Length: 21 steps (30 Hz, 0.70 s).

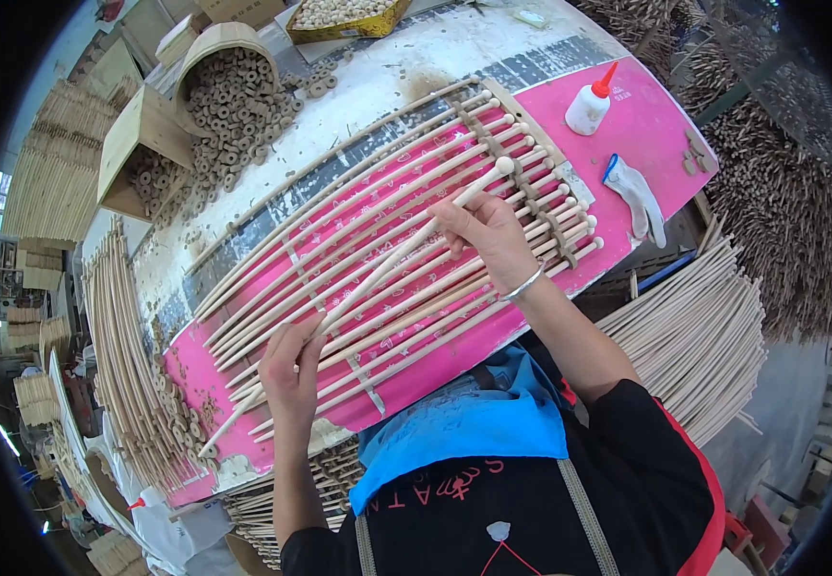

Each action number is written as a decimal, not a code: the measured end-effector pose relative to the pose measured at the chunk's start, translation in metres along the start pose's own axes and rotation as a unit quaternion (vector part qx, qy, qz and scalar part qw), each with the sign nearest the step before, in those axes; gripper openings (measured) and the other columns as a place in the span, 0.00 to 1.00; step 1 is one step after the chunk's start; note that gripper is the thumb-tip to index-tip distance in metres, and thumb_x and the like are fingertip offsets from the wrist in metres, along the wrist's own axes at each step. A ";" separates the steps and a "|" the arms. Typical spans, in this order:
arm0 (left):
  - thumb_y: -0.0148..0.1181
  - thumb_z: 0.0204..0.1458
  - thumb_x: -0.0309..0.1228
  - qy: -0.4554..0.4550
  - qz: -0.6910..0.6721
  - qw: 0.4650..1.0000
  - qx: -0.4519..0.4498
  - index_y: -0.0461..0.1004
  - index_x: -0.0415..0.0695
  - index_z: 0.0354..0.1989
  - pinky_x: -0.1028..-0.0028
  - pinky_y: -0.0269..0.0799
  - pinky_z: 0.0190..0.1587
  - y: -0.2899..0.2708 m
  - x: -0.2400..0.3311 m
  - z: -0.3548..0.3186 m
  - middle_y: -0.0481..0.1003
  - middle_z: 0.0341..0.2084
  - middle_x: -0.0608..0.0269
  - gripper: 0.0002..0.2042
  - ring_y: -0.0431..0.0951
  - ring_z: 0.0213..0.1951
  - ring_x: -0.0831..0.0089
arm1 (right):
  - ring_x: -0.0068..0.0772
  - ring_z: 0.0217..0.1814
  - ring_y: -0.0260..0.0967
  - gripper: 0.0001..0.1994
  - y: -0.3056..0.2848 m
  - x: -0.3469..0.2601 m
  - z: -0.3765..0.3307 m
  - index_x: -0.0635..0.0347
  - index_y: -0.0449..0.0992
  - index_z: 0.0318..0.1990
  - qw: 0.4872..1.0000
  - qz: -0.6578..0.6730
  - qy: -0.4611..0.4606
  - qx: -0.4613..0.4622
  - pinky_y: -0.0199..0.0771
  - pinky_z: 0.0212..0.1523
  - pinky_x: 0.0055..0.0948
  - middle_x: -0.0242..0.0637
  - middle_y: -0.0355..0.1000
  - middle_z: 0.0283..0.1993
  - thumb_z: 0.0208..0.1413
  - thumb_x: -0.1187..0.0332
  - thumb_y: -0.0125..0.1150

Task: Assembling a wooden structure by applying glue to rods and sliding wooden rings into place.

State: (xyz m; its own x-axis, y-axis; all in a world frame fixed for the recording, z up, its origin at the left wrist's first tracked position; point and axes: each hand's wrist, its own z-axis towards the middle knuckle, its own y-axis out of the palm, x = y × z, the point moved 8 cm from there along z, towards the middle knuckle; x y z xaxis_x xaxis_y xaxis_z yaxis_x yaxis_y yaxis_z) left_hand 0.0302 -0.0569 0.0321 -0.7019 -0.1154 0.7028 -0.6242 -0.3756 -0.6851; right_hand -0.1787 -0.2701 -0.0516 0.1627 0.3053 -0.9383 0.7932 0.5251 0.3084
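Observation:
A pale wooden rod [378, 278] with a round ball at its upper end is held slantwise above a row of similar rods. My right hand [488, 235] grips it just below the ball, thumb and fingers closed round it. Lower down, the fingers of my left hand [289, 367] pinch the same rod, whose plain end sticks out past that hand. Beneath, several ball-ended rods [349, 230] lie side by side on a pink board [493, 331]. Brown wooden rings [498, 149] sit in a line across them near their ball ends.
A white bottle [587, 110] with a red nozzle and a white glove [637, 200] lie on the right. Wooden bins [147, 144] spill rings at the far left, beside a yellow tray [378, 24] of balls. Rod bundles [694, 331] stand at both sides.

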 end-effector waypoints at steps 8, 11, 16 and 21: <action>0.63 0.59 0.17 0.008 0.006 1.000 0.020 0.82 0.35 0.50 0.72 0.73 0.39 -0.003 -0.003 0.005 0.78 0.33 0.56 0.11 0.79 0.34 0.68 | 0.15 0.34 0.73 0.22 0.014 -0.019 -0.007 0.59 0.79 0.62 0.991 0.114 -0.022 -0.064 0.77 0.34 0.18 0.27 0.76 0.35 0.65 0.59 0.71; 0.63 0.59 0.17 0.006 0.005 1.000 0.014 0.82 0.35 0.50 0.72 0.73 0.38 0.003 -0.005 0.011 0.78 0.33 0.56 0.11 0.78 0.34 0.68 | 0.15 0.34 0.73 0.22 0.001 -0.010 -0.001 0.59 0.79 0.61 0.996 0.081 -0.008 -0.045 0.76 0.34 0.17 0.27 0.76 0.35 0.64 0.59 0.71; 0.63 0.59 0.17 0.009 0.007 1.000 0.005 0.82 0.36 0.50 0.72 0.72 0.39 0.003 -0.008 0.017 0.77 0.33 0.57 0.11 0.78 0.35 0.68 | 0.15 0.32 0.73 0.21 -0.008 -0.006 0.002 0.59 0.80 0.59 0.999 0.039 0.025 -0.016 0.74 0.31 0.16 0.26 0.77 0.34 0.64 0.59 0.71; 0.64 0.59 0.17 0.007 0.009 1.000 0.000 0.82 0.36 0.50 0.71 0.75 0.41 0.006 -0.012 0.026 0.80 0.36 0.55 0.12 0.80 0.37 0.66 | 0.15 0.29 0.72 0.19 -0.008 -0.011 0.009 0.62 0.80 0.54 0.996 0.087 -0.001 -0.030 0.73 0.28 0.16 0.28 0.77 0.33 0.64 0.58 0.72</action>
State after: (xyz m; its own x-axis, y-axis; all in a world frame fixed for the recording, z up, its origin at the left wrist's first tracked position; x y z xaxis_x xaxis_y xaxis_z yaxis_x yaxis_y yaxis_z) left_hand 0.0439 -0.0818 0.0245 -0.7170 -0.1098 0.6884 -0.6118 -0.3741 -0.6969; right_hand -0.1814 -0.2848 -0.0448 0.2962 0.3945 -0.8698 0.7161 0.5109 0.4756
